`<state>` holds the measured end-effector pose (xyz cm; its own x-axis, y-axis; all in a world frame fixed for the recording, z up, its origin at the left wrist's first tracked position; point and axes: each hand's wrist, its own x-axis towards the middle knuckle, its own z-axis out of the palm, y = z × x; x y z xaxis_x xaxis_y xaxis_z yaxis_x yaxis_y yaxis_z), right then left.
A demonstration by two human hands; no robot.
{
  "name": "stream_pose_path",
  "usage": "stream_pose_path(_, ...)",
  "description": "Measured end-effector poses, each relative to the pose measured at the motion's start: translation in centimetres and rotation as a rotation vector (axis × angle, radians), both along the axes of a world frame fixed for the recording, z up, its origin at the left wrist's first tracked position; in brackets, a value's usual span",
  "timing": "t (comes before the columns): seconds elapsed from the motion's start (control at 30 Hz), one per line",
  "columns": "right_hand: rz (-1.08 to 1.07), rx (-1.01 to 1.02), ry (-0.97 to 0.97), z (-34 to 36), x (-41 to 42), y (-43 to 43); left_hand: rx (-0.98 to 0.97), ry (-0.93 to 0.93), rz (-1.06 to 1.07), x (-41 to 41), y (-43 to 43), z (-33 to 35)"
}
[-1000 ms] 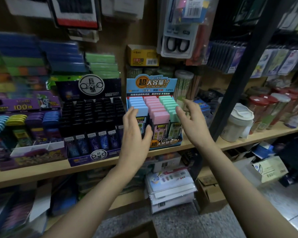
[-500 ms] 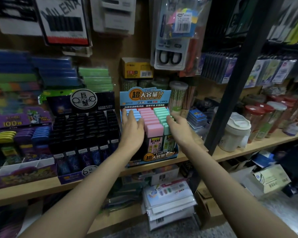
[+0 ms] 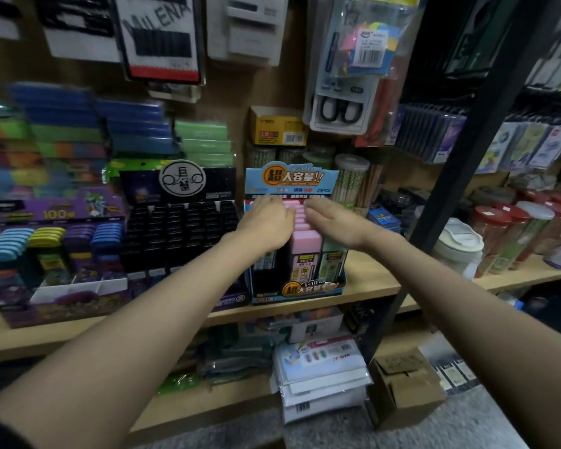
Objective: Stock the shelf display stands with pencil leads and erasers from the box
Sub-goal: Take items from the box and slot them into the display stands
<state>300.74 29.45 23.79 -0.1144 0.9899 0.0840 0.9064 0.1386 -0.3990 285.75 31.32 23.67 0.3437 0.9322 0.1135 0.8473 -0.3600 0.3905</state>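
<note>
Left hand and right hand, both flat-fingered, press on the pencil lead cases in the blue display stand on the shelf. Even pressure on both sides should seat the rows level.

place: stationery shop | evidence: wooden shelf packed with display stands, barcoded scissors pack hanging above

**Both hands down on the stand**

A second ago we held our left hand and right hand apart before the display stand; now both lie flat over its outer columns, reaching its header card, pink packs between
</note>
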Motion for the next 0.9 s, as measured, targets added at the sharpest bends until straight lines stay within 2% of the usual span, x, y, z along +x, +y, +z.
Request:
stream_pose_path(0.17,-0.065,0.384,0.258,0.3,-2.0,-4.5,0.283,-0.100,-0.093,-5.8,-5.9,2.0)
stream_pose_path(0.23,-0.027,0.405,0.362,-0.5,-3.6,-6.9,0.350,-0.212,-0.073,-9.4,-8.7,0.8)
stream_pose_path(0.33,0.027,0.281,0.407,-3.1,-6.6,-9.2,0.364,-0.310,0.070,-14.3,-11.4,-2.1)
stream_pose_path(0.43,0.031,0.228,0.239,-6.9,-9.4,-9.8,0.310,-0.326,0.278,-17.5,-12.4,-5.9)
stream_pose_path(0.5,0.034,0.256,0.044,-9.4,-10.4,-9.6,0.264,-0.287,0.358,-18.7,-12.4,-8.1)
stream_pose_path(0.57,0.064,0.282,-0.070,-10.7,-10.7,-9.4,0.228,-0.258,0.395,-19.5,-12.0,-9.6)
stream_pose_path(0.67,0.088,0.344,-0.148,-11.2,-11.0,-9.0,0.232,-0.186,0.392,-20.3,-11.0,-10.4)
stream_pose_path(0.8,0.088,0.474,-0.222,-11.0,-11.7,-7.9,0.343,-0.017,0.377,-21.0,-9.7,-10.2)
stream_pose_path(0.9,0.127,0.522,-0.271,-11.3,-12.1,-7.5,0.386,0.037,0.369,-22.0,-9.0,-10.4)
